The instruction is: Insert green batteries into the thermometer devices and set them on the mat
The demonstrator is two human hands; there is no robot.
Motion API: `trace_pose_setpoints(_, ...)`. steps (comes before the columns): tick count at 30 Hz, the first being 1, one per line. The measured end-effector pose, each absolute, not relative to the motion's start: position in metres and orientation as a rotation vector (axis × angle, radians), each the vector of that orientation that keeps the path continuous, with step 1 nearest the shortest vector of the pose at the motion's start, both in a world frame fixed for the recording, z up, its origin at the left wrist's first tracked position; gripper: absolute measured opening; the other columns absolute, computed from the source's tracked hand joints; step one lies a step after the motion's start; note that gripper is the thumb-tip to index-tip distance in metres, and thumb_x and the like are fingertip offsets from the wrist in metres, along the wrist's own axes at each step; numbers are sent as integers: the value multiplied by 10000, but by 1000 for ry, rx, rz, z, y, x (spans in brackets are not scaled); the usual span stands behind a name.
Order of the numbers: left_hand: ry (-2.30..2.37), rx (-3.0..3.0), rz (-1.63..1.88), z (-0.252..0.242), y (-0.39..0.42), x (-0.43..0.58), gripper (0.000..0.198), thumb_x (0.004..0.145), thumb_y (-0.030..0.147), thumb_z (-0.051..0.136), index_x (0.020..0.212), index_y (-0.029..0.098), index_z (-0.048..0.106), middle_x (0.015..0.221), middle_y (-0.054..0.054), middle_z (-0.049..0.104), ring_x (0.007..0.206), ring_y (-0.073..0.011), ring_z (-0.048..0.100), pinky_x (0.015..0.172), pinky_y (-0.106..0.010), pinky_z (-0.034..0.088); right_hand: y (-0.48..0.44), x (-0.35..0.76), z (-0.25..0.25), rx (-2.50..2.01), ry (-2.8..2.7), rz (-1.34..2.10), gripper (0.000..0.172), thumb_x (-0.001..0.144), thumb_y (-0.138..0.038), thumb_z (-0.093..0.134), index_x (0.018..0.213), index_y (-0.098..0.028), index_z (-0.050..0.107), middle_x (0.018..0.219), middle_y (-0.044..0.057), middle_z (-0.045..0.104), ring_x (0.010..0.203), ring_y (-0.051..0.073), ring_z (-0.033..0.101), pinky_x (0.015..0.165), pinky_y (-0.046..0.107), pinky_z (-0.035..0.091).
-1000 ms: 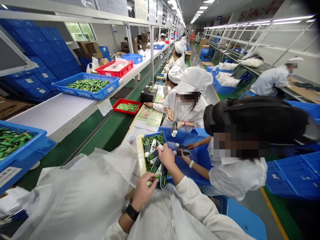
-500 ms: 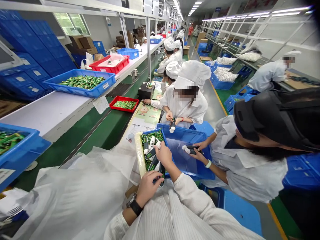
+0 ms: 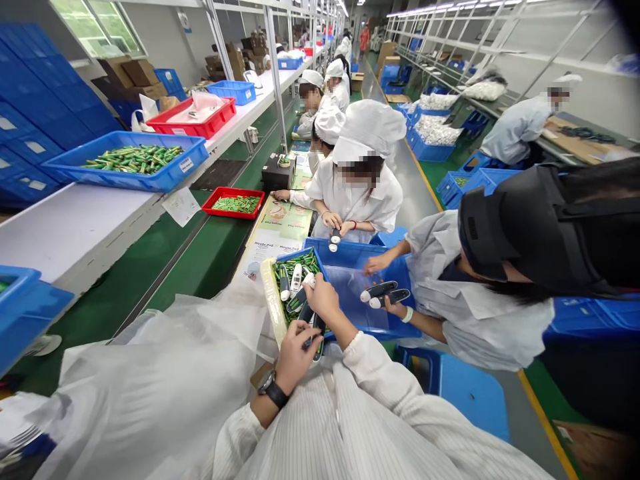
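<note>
My left hand [image 3: 295, 357], wearing a black watch, is closed with its fingertips on a dark handheld device [image 3: 318, 340] that looks like a digital thermometer, green batteries showing in its side. Just above, my right hand [image 3: 324, 299] is closed around a white-tipped thermometer [image 3: 309, 281]; its fingers partly hide what they grip. Both hands are over the near edge of a blue box [image 3: 323, 265] full of green batteries [image 3: 311, 260]. On the batteries lie more thermometers, among them a white one [image 3: 297, 277] and a dark one [image 3: 285, 283].
A larger blue bin [image 3: 350, 327] adjoins the box on the right. There a co-worker's hand [image 3: 397, 308] holds two thermometers. Across from me another co-worker [image 3: 367, 180] handles a thermometer. Left are a red battery tray [image 3: 206, 207], a shelf [image 3: 60, 220] and white sheeting [image 3: 165, 387].
My view has shifted slightly. My hands keep nearly the same pose at the thermometers. The co-worker on the right now has one hand stretched over the bin, thermometers in the other.
</note>
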State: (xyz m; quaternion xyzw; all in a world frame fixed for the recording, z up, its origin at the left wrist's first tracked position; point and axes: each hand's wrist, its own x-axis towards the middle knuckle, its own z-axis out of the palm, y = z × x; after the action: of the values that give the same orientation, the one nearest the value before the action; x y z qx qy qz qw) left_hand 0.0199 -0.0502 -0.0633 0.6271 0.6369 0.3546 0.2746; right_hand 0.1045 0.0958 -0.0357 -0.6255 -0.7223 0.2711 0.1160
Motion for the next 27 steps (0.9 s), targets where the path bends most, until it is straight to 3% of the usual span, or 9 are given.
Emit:
trace_pose_setpoints(2,1732,1523,983,-68,-51,20,355,913,430,585,1197,224,637,1120,-84,615,763,-132,656,635,-254,544,97,103,-33,-1813,-2113,780,368,991,-514,429,1152,-184,462,1004,145,722,932,284,707,760,335,479)
trace_pose_setpoints(4,1769,1396,988,-73,-50,21,479,886,461,611,1275,191,534,975,-57,660,637,-119,638,573,-244,516,99,101,-31,-1797,-2115,767,365,992,-508,430,1153,-182,461,999,143,723,930,283,708,755,329,480)
trace_pose_setpoints(7,1730,1280,938,-80,-48,23,420,893,540,558,1077,163,572,620,34,578,525,-135,590,511,-238,472,102,97,-27,-1791,-2129,742,368,995,-502,431,1162,-175,459,994,147,726,920,278,711,747,314,477)
trace_pose_setpoints(9,1639,1180,952,-82,-47,23,426,883,597,531,912,175,579,565,40,543,507,-144,583,478,-236,458,102,94,-25,-1778,-2145,724,373,998,-502,425,1171,-172,453,979,147,729,904,275,713,738,310,474)
trace_pose_setpoints(12,1566,1061,1035,-84,-48,24,453,835,639,571,818,186,552,598,27,565,512,-146,589,480,-243,472,101,91,-23,-1745,-2168,701,379,1006,-508,405,1187,-176,439,972,143,731,894,278,712,735,317,472)
trace_pose_setpoints(17,1512,946,1084,-85,-49,24,478,824,655,573,853,178,549,682,10,600,541,-141,582,541,-281,521,97,84,-19,-1697,-2220,686,390,1007,-527,394,1187,-185,444,979,133,727,890,265,710,732,303,457)
trace_pose_setpoints(23,1450,1136,820,-76,-65,-6,499,828,559,633,1088,134,672,967,-88,731,884,-202,659,819,-313,513,90,102,-22,-1516,-2242,639,354,993,-522,447,1128,-199,497,869,77,737,772,222,711,613,249,383)
trace_pose_setpoints(27,1550,1211,665,-77,-72,-37,353,850,437,610,1032,143,683,915,-83,737,829,-199,665,752,-306,500,77,141,-39,-1430,-2191,589,304,975,-499,493,1028,-205,546,776,36,724,703,208,713,557,238,354)
